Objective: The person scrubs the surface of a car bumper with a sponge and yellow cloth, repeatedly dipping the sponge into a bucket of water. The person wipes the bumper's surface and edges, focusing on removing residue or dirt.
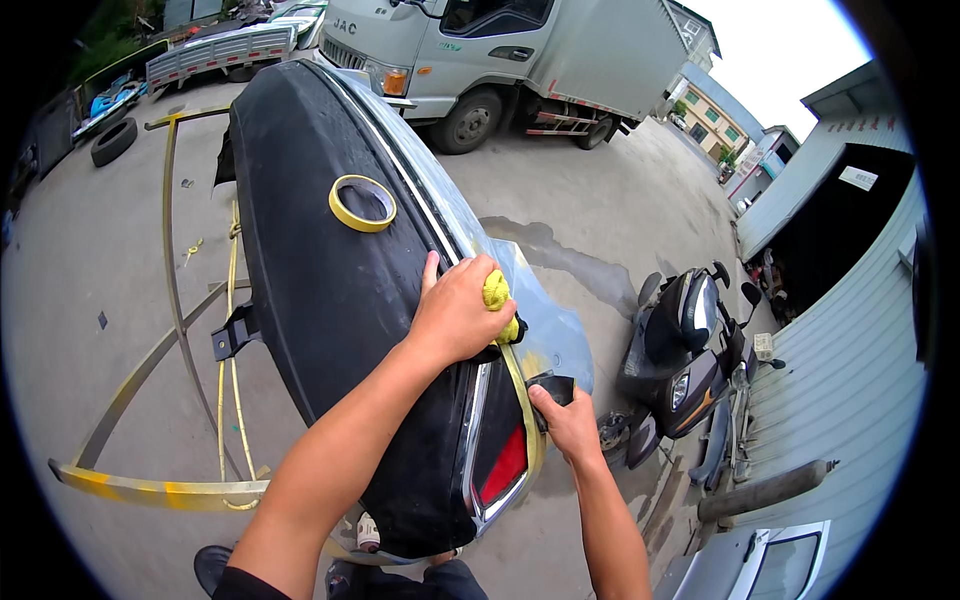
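A car bumper [322,300] stands before me, its black plastic part towards me and its grey-blue painted side sloping off to the right. My left hand [457,311] grips a bunched yellow-green cloth [496,291] over the chrome trim strip [427,187]. On the bumper's outer side, my right hand [571,421] presses a dark sanding pad or folded sandpaper [553,390] against the surface. Yellow masking tape [534,442] runs along the edge beside a red reflector [504,466] framed in chrome. A roll of yellow masking tape [363,203] lies on the black plastic.
A metal stand [176,225] with yellow cord [234,300] is at the left. A scooter [679,367] is parked at the right, near a gas cylinder [765,491] and a car door [772,562]. Beyond stand a box truck [510,67] and a loose tyre [114,142].
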`<control>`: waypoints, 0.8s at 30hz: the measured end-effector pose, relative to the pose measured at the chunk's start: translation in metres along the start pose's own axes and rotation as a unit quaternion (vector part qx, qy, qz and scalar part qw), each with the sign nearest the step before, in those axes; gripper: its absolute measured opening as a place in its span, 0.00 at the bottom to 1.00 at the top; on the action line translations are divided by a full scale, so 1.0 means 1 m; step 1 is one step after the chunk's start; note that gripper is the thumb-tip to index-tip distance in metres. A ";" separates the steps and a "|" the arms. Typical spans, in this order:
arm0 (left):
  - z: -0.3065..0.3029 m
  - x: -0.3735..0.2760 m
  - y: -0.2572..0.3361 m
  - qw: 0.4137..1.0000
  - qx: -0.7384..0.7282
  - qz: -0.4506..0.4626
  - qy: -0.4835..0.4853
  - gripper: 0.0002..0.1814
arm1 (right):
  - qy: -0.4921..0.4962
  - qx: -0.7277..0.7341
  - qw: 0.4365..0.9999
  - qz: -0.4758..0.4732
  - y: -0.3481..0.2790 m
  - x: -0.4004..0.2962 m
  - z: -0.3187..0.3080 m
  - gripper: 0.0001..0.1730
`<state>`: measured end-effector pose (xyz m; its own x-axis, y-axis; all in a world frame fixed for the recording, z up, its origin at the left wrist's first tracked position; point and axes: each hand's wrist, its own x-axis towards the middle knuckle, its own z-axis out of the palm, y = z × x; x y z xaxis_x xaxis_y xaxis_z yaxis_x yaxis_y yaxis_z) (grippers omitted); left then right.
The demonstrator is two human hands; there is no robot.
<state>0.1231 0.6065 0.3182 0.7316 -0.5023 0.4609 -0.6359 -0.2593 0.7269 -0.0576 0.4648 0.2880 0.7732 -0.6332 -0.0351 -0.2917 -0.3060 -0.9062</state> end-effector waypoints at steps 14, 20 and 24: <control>-0.003 0.003 0.003 1.000 0.005 -0.016 0.006 0.21 | -0.002 0.022 1.000 0.001 0.019 -0.018 -0.008 0.18; 0.005 0.002 0.013 0.998 0.046 0.006 0.036 0.18 | 0.005 0.043 0.994 0.104 0.091 -0.102 -0.048 0.18; 0.031 0.004 0.044 0.989 0.076 0.117 0.044 0.13 | 0.080 0.109 0.980 0.147 0.154 -0.148 -0.077 0.17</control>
<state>0.0898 0.5672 0.3362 0.5750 -0.4911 0.6544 -0.8146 -0.2690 0.5138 -0.2604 0.4568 0.1863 0.5706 -0.7799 -0.2572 -0.3474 0.0545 -0.9361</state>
